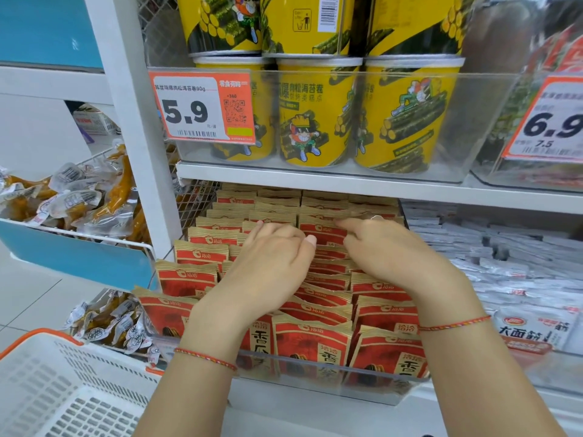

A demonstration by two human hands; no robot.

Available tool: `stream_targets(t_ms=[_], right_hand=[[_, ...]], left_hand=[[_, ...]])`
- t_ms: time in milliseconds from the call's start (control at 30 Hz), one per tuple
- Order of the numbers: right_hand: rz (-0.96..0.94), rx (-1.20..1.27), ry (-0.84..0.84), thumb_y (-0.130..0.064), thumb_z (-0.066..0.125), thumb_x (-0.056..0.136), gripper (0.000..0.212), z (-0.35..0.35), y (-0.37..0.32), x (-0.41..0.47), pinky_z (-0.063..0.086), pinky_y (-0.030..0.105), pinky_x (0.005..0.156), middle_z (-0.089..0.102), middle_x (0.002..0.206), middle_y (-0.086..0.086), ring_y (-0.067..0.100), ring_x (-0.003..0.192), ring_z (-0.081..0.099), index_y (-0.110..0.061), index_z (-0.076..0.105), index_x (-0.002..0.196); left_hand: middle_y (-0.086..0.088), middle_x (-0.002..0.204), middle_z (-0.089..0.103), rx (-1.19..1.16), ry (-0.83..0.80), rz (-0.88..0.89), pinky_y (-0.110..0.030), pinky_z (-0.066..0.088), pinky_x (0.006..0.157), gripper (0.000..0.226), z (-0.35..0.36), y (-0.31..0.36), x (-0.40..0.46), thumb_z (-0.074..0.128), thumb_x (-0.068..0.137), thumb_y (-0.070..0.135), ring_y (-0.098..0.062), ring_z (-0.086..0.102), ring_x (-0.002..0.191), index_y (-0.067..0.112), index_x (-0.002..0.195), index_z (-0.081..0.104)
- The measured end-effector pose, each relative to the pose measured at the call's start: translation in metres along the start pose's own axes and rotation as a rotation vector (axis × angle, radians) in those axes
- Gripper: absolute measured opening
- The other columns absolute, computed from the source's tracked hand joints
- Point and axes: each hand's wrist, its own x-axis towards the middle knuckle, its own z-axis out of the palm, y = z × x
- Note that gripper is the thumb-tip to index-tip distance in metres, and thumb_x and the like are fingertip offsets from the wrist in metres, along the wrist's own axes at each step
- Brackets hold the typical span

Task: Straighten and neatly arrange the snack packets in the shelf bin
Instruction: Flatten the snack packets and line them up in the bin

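While the white basket is seen at lower left, the left hand is laid with relaxed fingers on the red snack packets in the clear shelf bin. The right hand is rested there too, forefinger extended, nothing grasped.

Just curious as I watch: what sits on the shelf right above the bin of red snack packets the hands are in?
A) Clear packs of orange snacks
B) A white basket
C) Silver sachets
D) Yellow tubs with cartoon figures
D: yellow tubs stand in a clear tray directly above the red snack packets that both hands are working in.
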Motion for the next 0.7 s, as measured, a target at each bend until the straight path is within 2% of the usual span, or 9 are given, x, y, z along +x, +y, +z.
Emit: stream_targets(t_ms=[100, 167, 267, 333, 433, 467, 533, 633, 700], right_hand=[[-0.003, 0.072, 0.019, -0.032, 0.025, 0.102, 0.042, 0.001, 0.003, -0.002, 0.038, 0.039, 0.103, 0.046, 0.143, 0.012, 0.031, 0.129, 0.042, -0.033, 0.045, 0.139], [-0.004, 0.129, 0.039, -0.044, 0.022, 0.102, 0.044, 0.0, 0.004, -0.005, 0.039, 0.037, 0.098, 0.053, 0.136, 0.011, 0.03, 0.126, 0.046, -0.029, 0.052, 0.132], [-0.039, 0.236, 0.084, -0.05, 0.024, 0.101, 0.051, -0.006, 0.006, -0.012, 0.038, 0.034, 0.094, 0.06, 0.129, 0.006, 0.025, 0.122, 0.049, -0.022, 0.059, 0.125], [-0.084, 0.349, 0.088, -0.059, 0.029, 0.096, 0.053, -0.011, 0.009, -0.019, 0.038, 0.032, 0.091, 0.065, 0.121, -0.001, 0.018, 0.117, 0.053, -0.027, 0.063, 0.12], [-0.219, 0.547, -0.002, -0.075, 0.046, 0.078, 0.056, -0.018, 0.011, -0.03, 0.047, 0.036, 0.093, 0.07, 0.108, -0.01, 0.01, 0.104, 0.063, -0.033, 0.068, 0.109], [-0.258, 0.598, -0.018, -0.071, 0.056, 0.074, 0.054, -0.02, 0.011, -0.031, 0.05, 0.041, 0.093, 0.071, 0.104, -0.009, 0.01, 0.099, 0.066, -0.031, 0.068, 0.108], [-0.266, 0.623, 0.023, -0.05, 0.07, 0.075, 0.038, -0.018, 0.011, -0.029, 0.052, 0.038, 0.092, 0.073, 0.1, -0.012, 0.005, 0.095, 0.068, -0.03, 0.069, 0.107], [-0.179, 0.402, 0.173, -0.032, 0.07, 0.083, 0.02, -0.008, 0.008, -0.019, 0.049, 0.028, 0.085, 0.071, 0.096, -0.016, 0.003, 0.093, 0.065, -0.036, 0.069, 0.103], [-0.147, 0.338, 0.228, -0.026, 0.068, 0.085, 0.025, -0.003, 0.005, -0.016, 0.047, 0.025, 0.086, 0.07, 0.101, -0.017, 0.003, 0.097, 0.062, -0.038, 0.067, 0.107]], left_hand=[[0.012, 0.132, 0.054, -0.085, 0.053, 0.028, -0.019, -0.003, 0.115, 0.053, 0.0, -0.003, -0.004, 0.019, 0.104, 0.04, -0.001, 0.031, 0.13, 0.018, 0.131, 0.059], [0.013, 0.127, 0.057, -0.136, 0.115, 0.062, -0.018, -0.003, 0.115, 0.063, -0.001, -0.003, -0.007, 0.014, 0.1, 0.049, 0.0, 0.034, 0.129, 0.02, 0.126, 0.063], [0.018, 0.116, 0.061, -0.256, 0.234, 0.109, -0.027, 0.016, 0.118, 0.065, -0.008, -0.005, -0.011, 0.013, 0.099, 0.055, 0.003, 0.04, 0.123, 0.025, 0.113, 0.069], [0.022, 0.108, 0.063, -0.357, 0.321, 0.129, -0.019, 0.029, 0.106, 0.054, -0.015, -0.007, -0.016, 0.022, 0.097, 0.051, 0.009, 0.043, 0.117, 0.03, 0.105, 0.071], [0.024, 0.105, 0.065, -0.484, 0.39, 0.168, -0.012, 0.035, 0.096, 0.044, -0.023, -0.007, -0.024, 0.029, 0.099, 0.044, 0.005, 0.051, 0.115, 0.034, 0.099, 0.071], [0.023, 0.105, 0.066, -0.541, 0.4, 0.185, -0.013, 0.037, 0.096, 0.043, -0.026, -0.006, -0.026, 0.03, 0.1, 0.041, 0.003, 0.054, 0.114, 0.032, 0.099, 0.072], [0.017, 0.106, 0.067, -0.66, 0.402, 0.219, -0.016, 0.042, 0.095, 0.044, -0.029, -0.004, -0.029, 0.031, 0.101, 0.035, -0.002, 0.058, 0.112, 0.025, 0.1, 0.074], [0.015, 0.107, 0.067, -0.72, 0.434, 0.234, -0.021, 0.045, 0.097, 0.045, -0.028, -0.003, -0.029, 0.031, 0.102, 0.033, -0.004, 0.06, 0.112, 0.022, 0.099, 0.075], [0.015, 0.108, 0.067, -0.716, 0.498, 0.212, -0.022, 0.047, 0.095, 0.044, -0.027, -0.006, -0.029, 0.031, 0.102, 0.034, -0.002, 0.06, 0.11, 0.024, 0.099, 0.074]])
